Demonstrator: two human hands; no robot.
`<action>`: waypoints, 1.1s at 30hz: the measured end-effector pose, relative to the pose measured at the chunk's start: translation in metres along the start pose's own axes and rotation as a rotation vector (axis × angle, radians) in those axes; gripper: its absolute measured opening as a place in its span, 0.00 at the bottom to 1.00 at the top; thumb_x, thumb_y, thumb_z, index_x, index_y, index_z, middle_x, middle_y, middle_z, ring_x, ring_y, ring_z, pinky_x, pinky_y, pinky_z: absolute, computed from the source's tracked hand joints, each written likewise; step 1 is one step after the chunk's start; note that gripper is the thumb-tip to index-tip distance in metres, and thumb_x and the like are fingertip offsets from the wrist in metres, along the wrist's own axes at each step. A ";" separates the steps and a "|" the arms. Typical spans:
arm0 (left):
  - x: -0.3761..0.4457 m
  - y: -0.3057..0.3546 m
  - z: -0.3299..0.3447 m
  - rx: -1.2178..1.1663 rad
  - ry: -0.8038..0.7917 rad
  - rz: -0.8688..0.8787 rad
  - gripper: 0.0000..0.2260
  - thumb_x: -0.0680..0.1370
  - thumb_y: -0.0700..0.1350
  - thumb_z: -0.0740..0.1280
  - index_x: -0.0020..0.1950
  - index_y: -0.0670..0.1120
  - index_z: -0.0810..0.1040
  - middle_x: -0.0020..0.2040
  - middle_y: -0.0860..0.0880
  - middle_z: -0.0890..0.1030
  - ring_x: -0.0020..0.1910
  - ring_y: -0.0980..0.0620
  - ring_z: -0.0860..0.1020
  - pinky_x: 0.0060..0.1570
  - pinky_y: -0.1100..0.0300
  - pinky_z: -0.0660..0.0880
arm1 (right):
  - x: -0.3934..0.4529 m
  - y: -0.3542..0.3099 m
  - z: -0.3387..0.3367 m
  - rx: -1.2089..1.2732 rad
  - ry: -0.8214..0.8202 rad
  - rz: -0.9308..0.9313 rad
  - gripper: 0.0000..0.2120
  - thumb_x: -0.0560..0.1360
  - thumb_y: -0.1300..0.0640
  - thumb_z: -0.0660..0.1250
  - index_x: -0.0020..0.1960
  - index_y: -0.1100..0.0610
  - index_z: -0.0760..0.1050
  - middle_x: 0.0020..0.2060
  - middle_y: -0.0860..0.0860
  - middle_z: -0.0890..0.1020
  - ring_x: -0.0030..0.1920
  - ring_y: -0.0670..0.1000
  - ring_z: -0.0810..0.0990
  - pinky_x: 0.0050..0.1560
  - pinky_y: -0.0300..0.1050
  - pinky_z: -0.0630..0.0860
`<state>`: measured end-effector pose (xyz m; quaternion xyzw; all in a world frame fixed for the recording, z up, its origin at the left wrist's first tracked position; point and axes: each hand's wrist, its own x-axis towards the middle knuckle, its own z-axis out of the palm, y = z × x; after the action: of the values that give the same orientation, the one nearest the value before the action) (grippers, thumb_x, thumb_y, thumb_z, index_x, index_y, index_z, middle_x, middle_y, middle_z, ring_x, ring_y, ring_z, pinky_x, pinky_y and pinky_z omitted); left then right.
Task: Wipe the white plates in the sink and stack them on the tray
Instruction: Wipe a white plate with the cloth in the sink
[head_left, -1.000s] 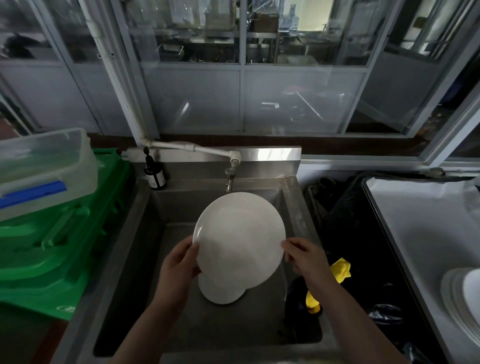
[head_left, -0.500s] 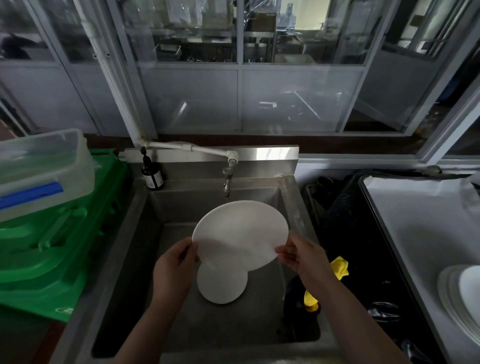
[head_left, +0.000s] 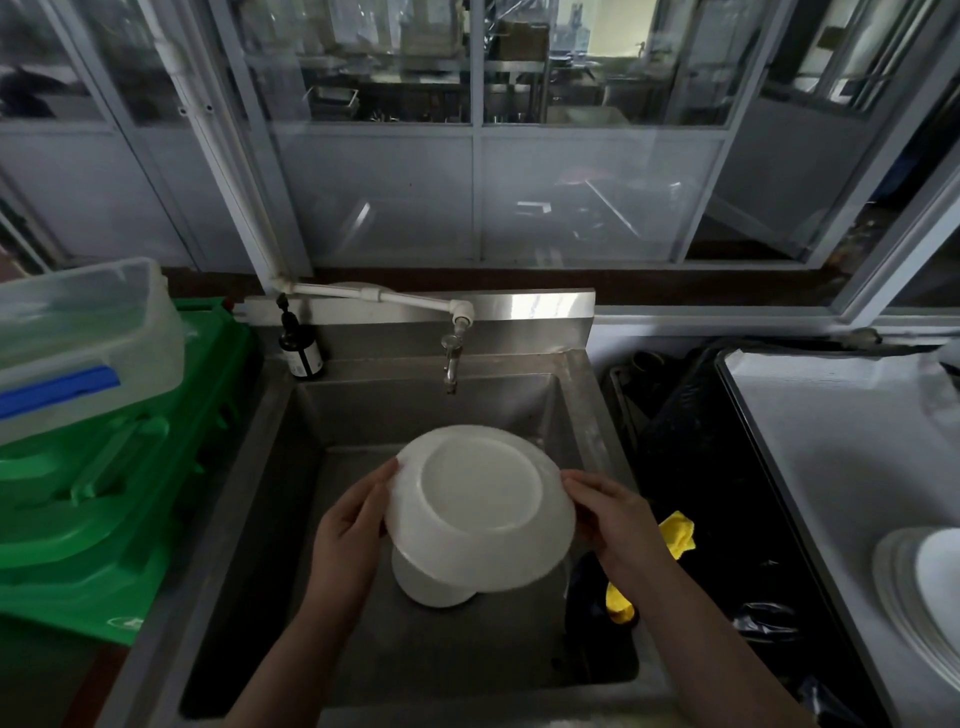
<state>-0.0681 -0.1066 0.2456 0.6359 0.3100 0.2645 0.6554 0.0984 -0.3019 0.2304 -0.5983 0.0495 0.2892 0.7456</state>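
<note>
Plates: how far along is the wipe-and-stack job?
Done: a stack of plates sits at the right edge. In hand: left hand and right hand hold a white plate, underside up, over the sink. Left: another plate in the basin.

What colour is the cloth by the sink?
Yellow cloth, beside the steel sink; head view.

The round plate (head_left: 480, 506) held over the steel-grey metal sink (head_left: 260, 493) is plain white with no pattern, like the plate (head_left: 431, 584) beneath it and the stacked plates (head_left: 919, 587) at right. A bright yellow cloth (head_left: 675, 535) lies against black. Green plastic crates (head_left: 104, 509) carry a clear tub with a blue strip (head_left: 57, 389); the small bottle (head_left: 300, 345) is dark with a white label.
</note>
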 end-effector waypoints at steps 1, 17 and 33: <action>0.001 -0.002 -0.001 -0.015 -0.006 -0.011 0.13 0.83 0.42 0.62 0.65 0.50 0.80 0.55 0.63 0.83 0.55 0.68 0.79 0.44 0.76 0.75 | 0.001 0.001 0.000 0.005 0.000 -0.013 0.05 0.76 0.66 0.69 0.50 0.61 0.82 0.42 0.55 0.86 0.43 0.52 0.84 0.40 0.43 0.80; 0.013 -0.015 -0.006 -0.083 -0.124 -0.134 0.09 0.82 0.37 0.62 0.55 0.44 0.82 0.50 0.43 0.86 0.50 0.44 0.83 0.50 0.54 0.82 | 0.011 0.010 -0.005 0.123 0.025 -0.037 0.05 0.77 0.68 0.66 0.50 0.62 0.79 0.47 0.57 0.84 0.50 0.54 0.82 0.52 0.49 0.79; 0.005 -0.025 0.015 -0.317 -0.118 -0.188 0.09 0.77 0.52 0.64 0.51 0.49 0.80 0.52 0.44 0.80 0.51 0.46 0.76 0.49 0.48 0.71 | 0.012 0.018 -0.008 0.119 -0.007 -0.009 0.04 0.78 0.68 0.64 0.50 0.63 0.78 0.43 0.56 0.84 0.46 0.53 0.83 0.53 0.50 0.81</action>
<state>-0.0551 -0.1143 0.2202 0.5074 0.2834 0.2100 0.7862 0.1022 -0.3027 0.2078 -0.5520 0.0613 0.2847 0.7813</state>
